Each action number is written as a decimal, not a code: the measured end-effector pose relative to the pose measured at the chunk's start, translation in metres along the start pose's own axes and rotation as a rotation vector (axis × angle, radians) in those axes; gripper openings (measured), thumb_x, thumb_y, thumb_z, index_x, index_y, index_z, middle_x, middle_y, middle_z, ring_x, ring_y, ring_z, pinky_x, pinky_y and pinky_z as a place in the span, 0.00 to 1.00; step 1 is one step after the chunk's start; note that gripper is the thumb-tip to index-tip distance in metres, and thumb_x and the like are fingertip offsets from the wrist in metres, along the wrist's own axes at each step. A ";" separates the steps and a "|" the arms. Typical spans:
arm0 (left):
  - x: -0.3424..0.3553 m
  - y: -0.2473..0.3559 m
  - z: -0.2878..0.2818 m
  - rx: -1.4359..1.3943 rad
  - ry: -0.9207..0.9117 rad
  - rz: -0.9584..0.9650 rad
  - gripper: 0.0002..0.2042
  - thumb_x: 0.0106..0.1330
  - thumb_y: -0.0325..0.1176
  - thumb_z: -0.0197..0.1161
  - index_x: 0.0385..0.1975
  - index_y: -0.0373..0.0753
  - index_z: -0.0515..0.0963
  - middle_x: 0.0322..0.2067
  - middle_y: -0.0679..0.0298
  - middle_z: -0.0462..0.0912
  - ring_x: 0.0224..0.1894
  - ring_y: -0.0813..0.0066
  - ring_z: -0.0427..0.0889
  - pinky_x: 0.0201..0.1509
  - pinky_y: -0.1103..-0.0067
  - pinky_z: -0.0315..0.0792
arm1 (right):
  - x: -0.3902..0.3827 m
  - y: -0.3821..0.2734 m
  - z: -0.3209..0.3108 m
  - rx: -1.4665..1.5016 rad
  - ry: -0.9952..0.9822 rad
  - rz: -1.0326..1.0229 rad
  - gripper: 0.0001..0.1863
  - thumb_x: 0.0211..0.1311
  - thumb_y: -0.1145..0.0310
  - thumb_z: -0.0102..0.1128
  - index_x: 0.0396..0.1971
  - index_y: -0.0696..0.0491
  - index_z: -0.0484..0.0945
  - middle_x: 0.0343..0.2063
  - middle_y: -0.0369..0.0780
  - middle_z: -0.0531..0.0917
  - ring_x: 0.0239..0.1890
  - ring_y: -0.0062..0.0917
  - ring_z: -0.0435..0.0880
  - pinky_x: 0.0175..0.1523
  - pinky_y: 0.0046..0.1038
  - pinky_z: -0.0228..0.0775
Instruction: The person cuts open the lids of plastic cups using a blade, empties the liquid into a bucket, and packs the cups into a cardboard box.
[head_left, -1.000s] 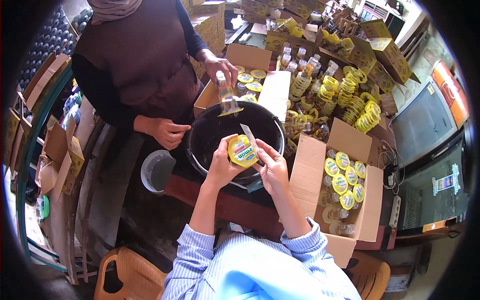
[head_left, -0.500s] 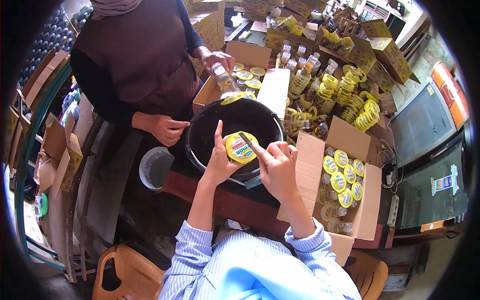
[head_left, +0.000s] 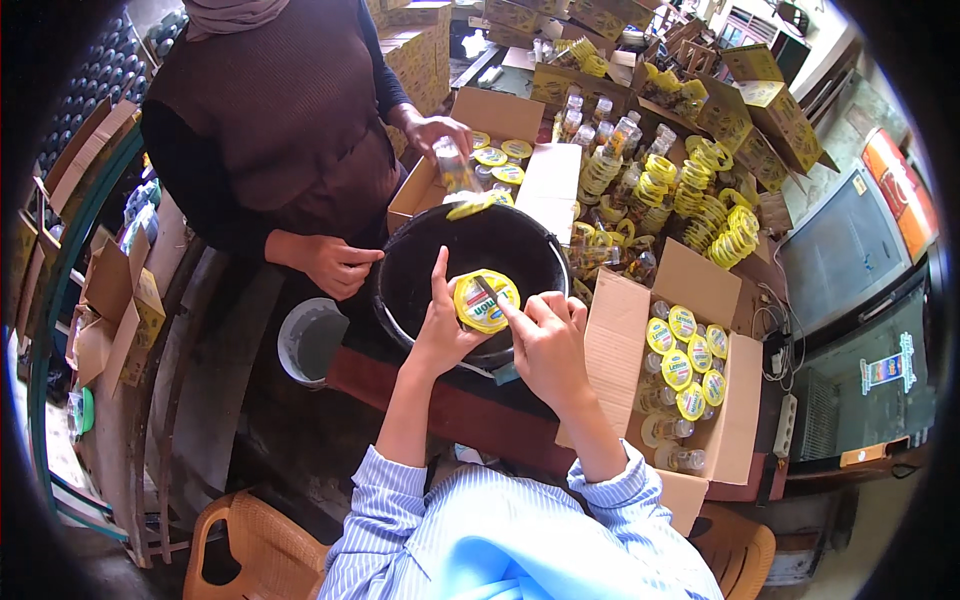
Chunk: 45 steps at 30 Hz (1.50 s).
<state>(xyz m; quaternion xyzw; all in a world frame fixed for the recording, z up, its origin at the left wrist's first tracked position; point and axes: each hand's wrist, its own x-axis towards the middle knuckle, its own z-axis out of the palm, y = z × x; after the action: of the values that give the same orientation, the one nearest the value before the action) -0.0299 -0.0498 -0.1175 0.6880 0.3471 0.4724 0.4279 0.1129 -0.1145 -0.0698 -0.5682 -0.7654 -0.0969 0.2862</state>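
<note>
My left hand grips a clear plastic cup by its side, the index finger pointing up along it. The cup's yellow printed foil lid faces me. My right hand holds a small dark knife, its blade lying across the lid's upper part. Both hands are over the near rim of a black bucket. Across from me, a co-worker's hand holds another clear cup above the bucket's far edge, with a yellow lid piece below it. The co-worker's other hand is beside the bucket's left rim.
An open carton of yellow-lidded cups stands at right; another carton is behind the bucket. Yellow rings and clear bottles are heaped at far right. A grey pail sits left, and orange chairs flank me.
The knife blade and my right hand have shifted slightly down and left on the lid, and the cup has turned a little. The co-worker's cup has moved slightly.
</note>
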 end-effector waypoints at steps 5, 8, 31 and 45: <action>0.000 0.001 0.000 0.034 0.001 0.042 0.54 0.43 0.27 0.70 0.62 0.41 0.30 0.40 0.55 0.74 0.43 0.65 0.76 0.48 0.74 0.69 | 0.000 -0.001 -0.001 -0.004 -0.039 -0.022 0.18 0.42 0.75 0.56 0.39 0.52 0.78 0.28 0.35 0.75 0.40 0.25 0.70 0.46 0.31 0.54; -0.001 0.002 0.000 0.002 0.008 0.007 0.54 0.42 0.24 0.70 0.62 0.41 0.31 0.42 0.56 0.73 0.44 0.68 0.75 0.50 0.75 0.69 | 0.002 -0.003 -0.002 0.026 -0.027 -0.014 0.17 0.43 0.76 0.58 0.39 0.51 0.78 0.25 0.36 0.72 0.39 0.27 0.70 0.46 0.31 0.54; -0.001 0.004 0.002 0.041 0.001 -0.021 0.53 0.42 0.23 0.69 0.62 0.41 0.32 0.41 0.55 0.73 0.45 0.66 0.74 0.52 0.74 0.67 | 0.003 0.000 -0.005 -0.026 -0.101 -0.032 0.17 0.42 0.75 0.56 0.37 0.49 0.78 0.26 0.35 0.73 0.40 0.26 0.70 0.46 0.30 0.54; 0.001 -0.001 0.005 0.083 0.050 -0.018 0.53 0.42 0.24 0.70 0.61 0.42 0.32 0.40 0.52 0.73 0.44 0.59 0.76 0.50 0.71 0.69 | 0.005 0.011 -0.011 -0.013 -0.129 -0.062 0.17 0.42 0.75 0.57 0.38 0.48 0.79 0.23 0.35 0.72 0.37 0.25 0.70 0.44 0.28 0.53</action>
<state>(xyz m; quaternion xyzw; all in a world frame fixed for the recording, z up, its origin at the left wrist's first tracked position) -0.0253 -0.0498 -0.1185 0.6899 0.3833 0.4706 0.3945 0.1257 -0.1117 -0.0598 -0.5510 -0.7989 -0.0740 0.2295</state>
